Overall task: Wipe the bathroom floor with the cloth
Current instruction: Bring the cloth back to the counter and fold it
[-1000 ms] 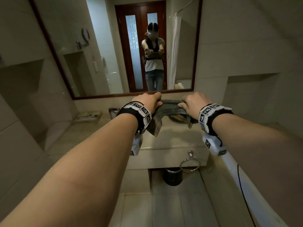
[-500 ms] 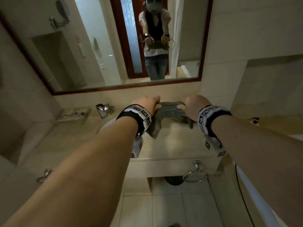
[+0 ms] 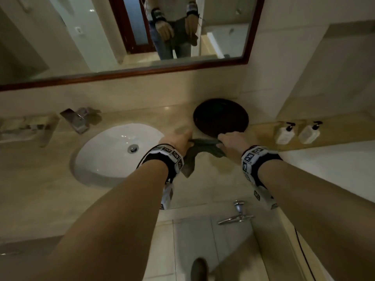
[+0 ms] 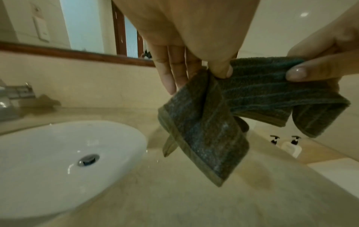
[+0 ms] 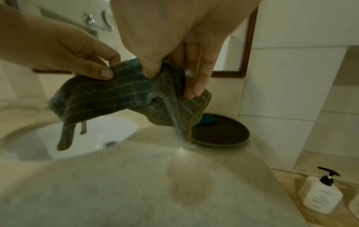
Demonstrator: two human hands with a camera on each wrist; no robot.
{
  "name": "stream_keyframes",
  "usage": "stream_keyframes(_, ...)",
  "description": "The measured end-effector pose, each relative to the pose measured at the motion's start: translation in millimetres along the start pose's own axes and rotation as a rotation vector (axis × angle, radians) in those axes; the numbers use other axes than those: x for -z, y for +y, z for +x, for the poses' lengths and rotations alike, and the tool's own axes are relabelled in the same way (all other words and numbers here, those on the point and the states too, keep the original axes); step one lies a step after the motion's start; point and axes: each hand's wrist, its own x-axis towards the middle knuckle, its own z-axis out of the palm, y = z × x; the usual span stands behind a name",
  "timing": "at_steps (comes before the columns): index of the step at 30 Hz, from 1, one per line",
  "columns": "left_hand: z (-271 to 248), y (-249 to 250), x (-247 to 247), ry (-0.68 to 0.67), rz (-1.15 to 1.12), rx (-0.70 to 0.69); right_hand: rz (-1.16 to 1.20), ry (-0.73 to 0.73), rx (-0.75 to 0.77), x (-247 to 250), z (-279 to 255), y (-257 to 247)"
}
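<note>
Both hands hold the dark grey ribbed cloth (image 3: pixel 199 152) up in the air above the beige counter (image 3: pixel 211 185), stretched between them just right of the white basin (image 3: pixel 105 153). The left hand (image 3: pixel 178 141) pinches one top corner between thumb and a finger, its other fingers hanging nearly straight, and a fold of the cloth dangles from it toward six o'clock. The right hand (image 3: pixel 233 144) pinches the opposite edge the same way, thumb pressed against the cloth with its long fingers behind it. A round dark tray (image 3: pixel 221 116) lies on the counter at twelve o'clock from the cloth, a tap (image 3: pixel 78 119) stands at ten o'clock, and two white pump bottles (image 3: pixel 297 132) sit at three o'clock. The pale tiled floor (image 3: pixel 192 240) shows below the counter's front edge.
</note>
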Motion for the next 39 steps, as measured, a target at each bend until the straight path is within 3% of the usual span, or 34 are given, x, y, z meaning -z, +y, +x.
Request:
stream_keyframes(7,36.2,-16.2,-96.5,-0.157,-0.102,0.010,-0.138,-0.153,0.136,-80.5,27.1,22.8)
stream_keyframes(12,33.3,-15.4,-126.3,-0.197,-0.191,0.068,-0.232,-0.233,0.232,-109.9,23.8,28.9)
stream_keyframes(17,36.2,-27.3,-133.9,-0.168,-0.253,0.159,-0.139,-0.267,0.219,-119.1,26.6,33.3)
stream_keyframes(22,31.4,-45.6,-145.0,-0.105,-0.162,0.243,-0.129,-0.150,0.083,-109.0,40.4,24.7)
stream_keyframes(26,22.3,-53.8,-160.0,-0.122,-0.109,0.281,0.129,-0.298,0.053,-115.8,44.1,12.4)
stream_keyframes(31,22.2,-55.5,-166.5,-0.121,-0.155,0.281,0.216,-0.308,0.092,-137.2,41.1,10.3)
stream_keyframes(35,20.5,-53.3,-160.3,-0.033,-0.198,0.242,0.159,-0.342,0.053,-136.9,44.3,7.8)
stream_keyframes(39,15.5,-50.8,-136.0,0.084,-0.296,0.265,0.140,-0.281,0.057,-127.3,44.2,9.7)
